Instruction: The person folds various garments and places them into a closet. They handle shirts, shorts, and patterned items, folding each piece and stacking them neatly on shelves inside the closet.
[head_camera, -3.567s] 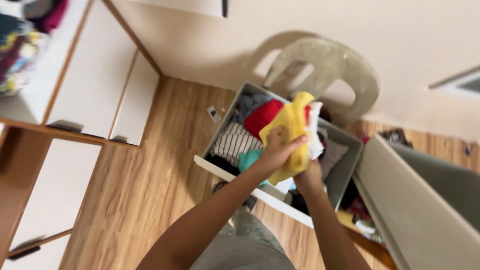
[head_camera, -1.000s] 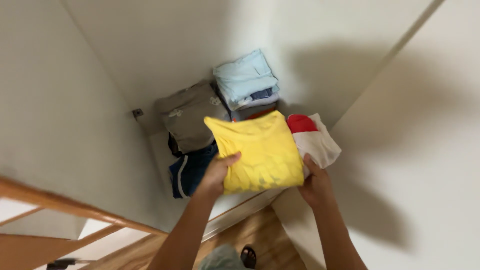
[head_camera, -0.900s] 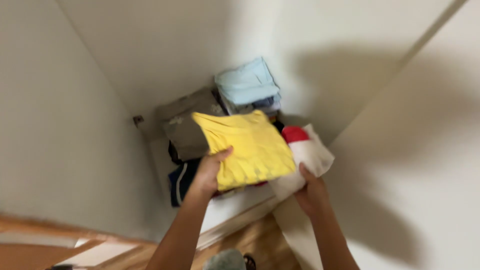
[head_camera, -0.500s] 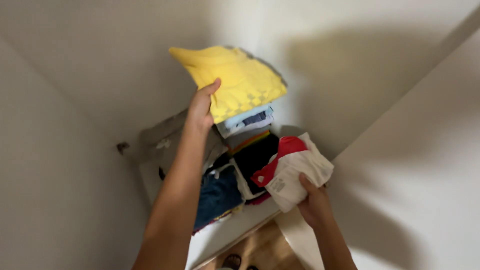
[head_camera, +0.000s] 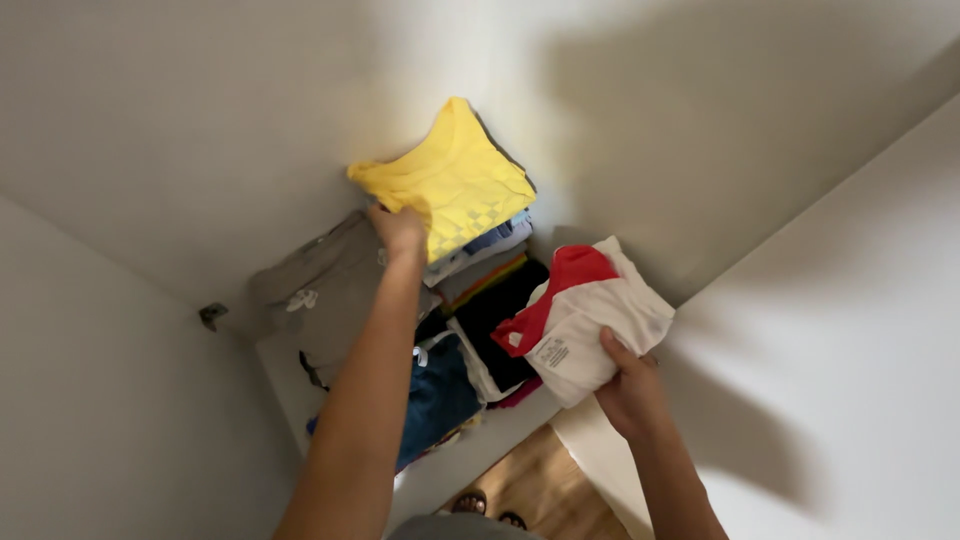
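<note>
Presently, left hand (head_camera: 398, 228): fingers are closed on the lower edge of a folded yellow garment (head_camera: 447, 176), which is laid on top of the rear stack of folded clothes (head_camera: 490, 240).
Right hand (head_camera: 628, 392): fingers are wrapped around a folded white and red garment (head_camera: 585, 318), which is held above the shelf's front right.
Shelf (head_camera: 285, 362): a grey folded garment (head_camera: 318, 295) is seen on the left, blue clothing (head_camera: 435, 395) in front, dark clothing (head_camera: 505, 310) in the middle.
Below: a wooden floor (head_camera: 540, 480) is visible.
</note>
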